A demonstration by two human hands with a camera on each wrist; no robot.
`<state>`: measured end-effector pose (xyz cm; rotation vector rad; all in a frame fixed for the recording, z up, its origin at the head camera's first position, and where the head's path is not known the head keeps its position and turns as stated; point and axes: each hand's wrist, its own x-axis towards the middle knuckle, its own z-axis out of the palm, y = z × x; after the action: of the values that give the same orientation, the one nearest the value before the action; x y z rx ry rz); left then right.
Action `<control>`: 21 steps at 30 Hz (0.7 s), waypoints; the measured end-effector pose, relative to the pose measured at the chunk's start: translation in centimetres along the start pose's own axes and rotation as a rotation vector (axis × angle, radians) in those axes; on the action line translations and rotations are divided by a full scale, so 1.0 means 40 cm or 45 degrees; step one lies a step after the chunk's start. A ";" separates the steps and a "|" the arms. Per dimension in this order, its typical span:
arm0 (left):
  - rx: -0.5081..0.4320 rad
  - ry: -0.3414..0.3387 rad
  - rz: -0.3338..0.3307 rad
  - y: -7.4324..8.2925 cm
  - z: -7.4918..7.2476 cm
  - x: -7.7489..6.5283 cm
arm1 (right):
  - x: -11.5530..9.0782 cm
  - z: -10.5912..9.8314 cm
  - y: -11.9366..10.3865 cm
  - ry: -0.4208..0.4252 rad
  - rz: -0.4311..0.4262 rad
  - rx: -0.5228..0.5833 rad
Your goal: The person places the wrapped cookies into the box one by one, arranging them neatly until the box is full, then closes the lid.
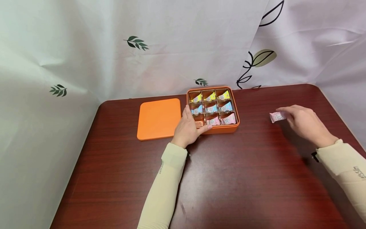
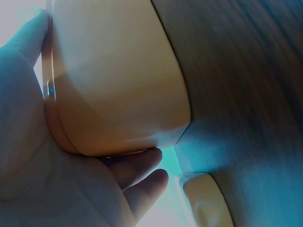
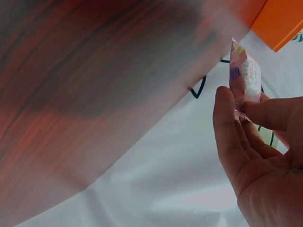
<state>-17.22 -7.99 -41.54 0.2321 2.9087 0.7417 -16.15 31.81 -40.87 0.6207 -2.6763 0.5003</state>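
An orange box (image 1: 224, 130) with a divided tray stands near the table's back edge. Yellow-wrapped candies (image 1: 209, 96) fill its back row, blue-wrapped candies (image 1: 211, 107) the middle row, and pink-wrapped candies (image 1: 228, 118) two front compartments. The front left compartment (image 1: 199, 123) shows its ridged floor. My left hand (image 1: 187, 127) rests against the box's near left corner, fingers straight along the side, thumb along the front rim. Off to the right, my right hand (image 1: 306, 122) pinches a pink-wrapped candy (image 3: 246, 78) by one end, between thumb and fingers.
The orange lid (image 1: 159, 119) lies flat on the table left of the box. The dark red wooden table (image 1: 228, 178) has a patterned white curtain (image 1: 183, 47) hanging behind it and at both sides.
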 end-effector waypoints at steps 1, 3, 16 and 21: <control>0.003 -0.001 0.000 0.000 0.000 0.000 | 0.001 0.000 -0.001 -0.005 -0.002 -0.005; 0.004 0.000 -0.002 0.000 0.000 0.001 | 0.003 0.000 -0.004 -0.023 0.001 -0.023; 0.006 -0.007 -0.008 0.002 0.000 0.000 | 0.015 0.004 -0.022 -0.023 -0.019 -0.046; 0.000 -0.006 -0.007 0.002 -0.001 -0.001 | 0.023 -0.002 -0.042 -0.020 0.004 -0.022</control>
<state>-17.17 -7.95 -41.45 0.2257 2.9039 0.7394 -16.11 30.11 -40.00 0.6175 -2.6937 0.4743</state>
